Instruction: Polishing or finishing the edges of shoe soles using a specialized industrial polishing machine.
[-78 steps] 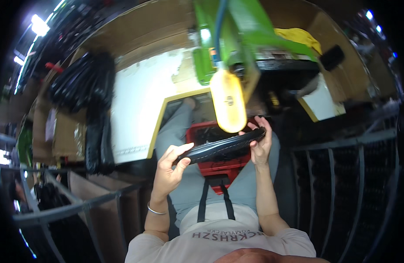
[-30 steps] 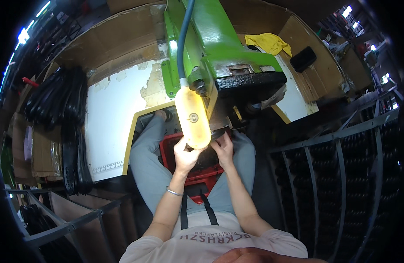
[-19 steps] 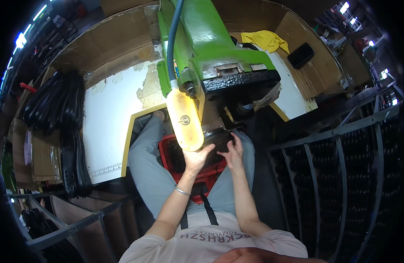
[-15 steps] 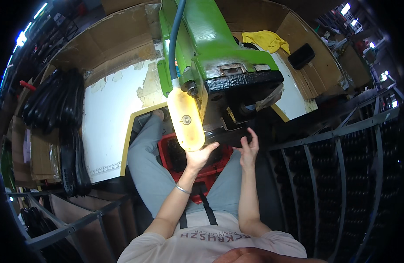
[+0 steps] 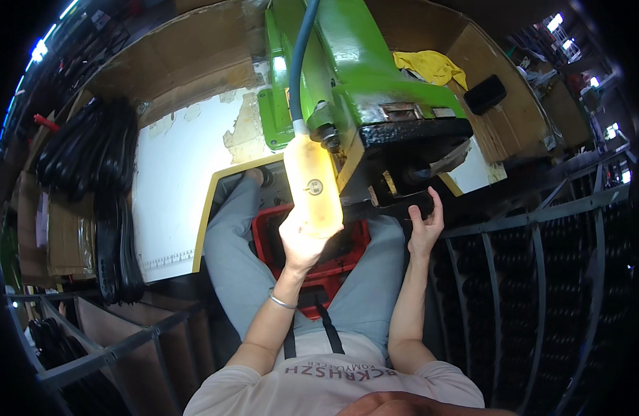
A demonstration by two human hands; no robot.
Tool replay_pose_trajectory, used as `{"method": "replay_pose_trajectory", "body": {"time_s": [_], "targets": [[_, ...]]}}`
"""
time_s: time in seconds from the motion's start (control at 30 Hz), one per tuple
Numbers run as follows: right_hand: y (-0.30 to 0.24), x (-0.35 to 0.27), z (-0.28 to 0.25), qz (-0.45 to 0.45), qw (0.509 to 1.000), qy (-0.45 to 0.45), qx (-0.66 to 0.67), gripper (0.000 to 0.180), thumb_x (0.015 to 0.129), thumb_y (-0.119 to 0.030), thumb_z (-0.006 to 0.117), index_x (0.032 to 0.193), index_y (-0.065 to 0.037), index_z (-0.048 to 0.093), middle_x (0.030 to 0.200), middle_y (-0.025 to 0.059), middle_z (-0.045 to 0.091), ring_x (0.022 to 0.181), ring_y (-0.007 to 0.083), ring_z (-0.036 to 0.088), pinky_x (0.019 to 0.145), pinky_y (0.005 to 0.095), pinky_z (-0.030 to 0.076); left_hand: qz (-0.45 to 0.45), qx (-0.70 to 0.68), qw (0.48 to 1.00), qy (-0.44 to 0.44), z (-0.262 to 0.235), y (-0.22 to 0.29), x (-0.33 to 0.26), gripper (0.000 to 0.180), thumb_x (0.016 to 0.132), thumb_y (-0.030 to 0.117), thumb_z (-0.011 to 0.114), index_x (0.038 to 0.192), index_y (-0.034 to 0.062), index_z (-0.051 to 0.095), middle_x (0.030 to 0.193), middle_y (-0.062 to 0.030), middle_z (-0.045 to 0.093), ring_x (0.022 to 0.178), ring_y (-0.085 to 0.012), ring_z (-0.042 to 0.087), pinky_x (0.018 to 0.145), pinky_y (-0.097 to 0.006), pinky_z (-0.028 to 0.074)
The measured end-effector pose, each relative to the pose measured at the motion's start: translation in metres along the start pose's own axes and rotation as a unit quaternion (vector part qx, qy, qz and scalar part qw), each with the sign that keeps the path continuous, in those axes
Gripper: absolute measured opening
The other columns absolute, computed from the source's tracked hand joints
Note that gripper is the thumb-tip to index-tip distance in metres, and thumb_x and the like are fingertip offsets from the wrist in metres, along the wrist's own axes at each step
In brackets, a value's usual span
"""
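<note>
My left hand [image 5: 302, 244] is raised under the lit yellow lamp [image 5: 312, 187], which hangs on a grey-blue cable. The lamp covers most of its fingers, so I cannot tell what they hold. My right hand [image 5: 425, 232] is to the right, beneath the black head of the green machine [image 5: 413, 132]. Its thumb and fingers curve around the end of a dark strip [image 5: 392, 210], which runs left toward the lamp. Shadow hides much of that strip and the part of the machine above it.
A red crate [image 5: 264, 229] sits between my legs. Bundled black strips [image 5: 91, 156] hang over the white table's [image 5: 170, 187] left side. A yellow cloth [image 5: 430, 67] and a black object [image 5: 486, 95] lie back right. Metal racks [image 5: 534, 277] flank me.
My left hand has moved slightly left and gone further behind the lamp. My right hand has moved right and a little up, widening the gap between them. The view has shifted slightly.
</note>
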State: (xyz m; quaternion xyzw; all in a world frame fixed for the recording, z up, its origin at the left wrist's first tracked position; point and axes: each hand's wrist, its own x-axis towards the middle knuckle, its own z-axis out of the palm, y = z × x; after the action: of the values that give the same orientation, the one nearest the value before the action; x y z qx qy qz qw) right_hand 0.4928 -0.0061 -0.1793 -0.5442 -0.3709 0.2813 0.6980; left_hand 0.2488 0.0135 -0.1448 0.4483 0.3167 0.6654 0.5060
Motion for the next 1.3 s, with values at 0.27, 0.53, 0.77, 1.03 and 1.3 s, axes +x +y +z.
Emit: {"method": "replay_pose_trajectory", "body": {"time_s": [0.27, 0.53, 0.77, 1.03, 1.3], "targets": [[0.064, -0.016, 0.026, 0.194, 0.935, -0.127, 0.269, 0.063, 0.088, -0.02, 0.068, 0.142, -0.011, 0.036, 0.133, 0.0071, 0.046, 0.119, 0.0232, 0.05, 0.099, 0.0442, 0.045, 0.019, 0.033, 0.999, 0.031, 0.011, -0.01, -0.009, 0.056, 0.063, 0.012, 0.091, 0.105, -0.0027, 0.057, 0.096, -0.0064, 0.062, 0.085, -0.0146, 0.061, 0.077, -0.029, 0.052], [0.111, -0.055, 0.069, 0.221, 0.897, -0.098, 0.371, 0.062, 0.091, -0.026, 0.065, 0.141, -0.011, 0.033, 0.137, 0.01, 0.045, 0.125, 0.0261, 0.047, 0.1, 0.0478, 0.045, 0.06, 0.216, 0.974, 0.015, 0.015, -0.007, 0.0, 0.046, 0.065, -0.003, 0.085, 0.103, -0.0019, 0.059, 0.086, -0.0049, 0.066, 0.08, -0.0123, 0.063, 0.073, -0.026, 0.053], [0.066, -0.028, 0.036, 0.131, 0.972, -0.003, 0.197, 0.061, 0.082, 0.006, 0.068, 0.137, -0.007, 0.043, 0.124, 0.0092, 0.053, 0.11, 0.0182, 0.055, 0.085, 0.0324, 0.053, 0.069, 0.104, 0.992, 0.015, -0.011, -0.004, -0.002, 0.05, 0.063, -0.005, 0.085, 0.106, -0.0009, 0.059, 0.093, -0.0044, 0.064, 0.083, -0.0139, 0.063, 0.078, -0.028, 0.053], [-0.015, 0.009, 0.012, -0.082, 0.994, 0.026, -0.068, 0.067, 0.071, -0.006, 0.083, 0.131, -0.002, 0.052, 0.126, 0.0078, 0.047, 0.114, 0.0188, 0.05, 0.095, 0.0285, 0.045, 0.052, 0.091, 0.994, -0.01, -0.005, 0.026, 0.006, 0.023, 0.073, -0.003, 0.073, 0.089, -0.0003, 0.057, 0.091, -0.0039, 0.053, 0.08, -0.0106, 0.057, 0.068, -0.023, 0.047], [-0.061, -0.009, 0.032, -0.137, 0.986, -0.025, -0.093, 0.066, 0.071, 0.002, 0.08, 0.13, 0.002, 0.05, 0.131, 0.0119, 0.046, 0.118, 0.0233, 0.05, 0.094, 0.0346, 0.052, 0.003, 0.094, 0.995, -0.018, -0.047, 0.039, 0.01, 0.034, 0.068, -0.013, 0.075, 0.094, -0.0031, 0.056, 0.087, -0.0066, 0.059, 0.08, -0.0123, 0.061, 0.074, -0.025, 0.051]]}}
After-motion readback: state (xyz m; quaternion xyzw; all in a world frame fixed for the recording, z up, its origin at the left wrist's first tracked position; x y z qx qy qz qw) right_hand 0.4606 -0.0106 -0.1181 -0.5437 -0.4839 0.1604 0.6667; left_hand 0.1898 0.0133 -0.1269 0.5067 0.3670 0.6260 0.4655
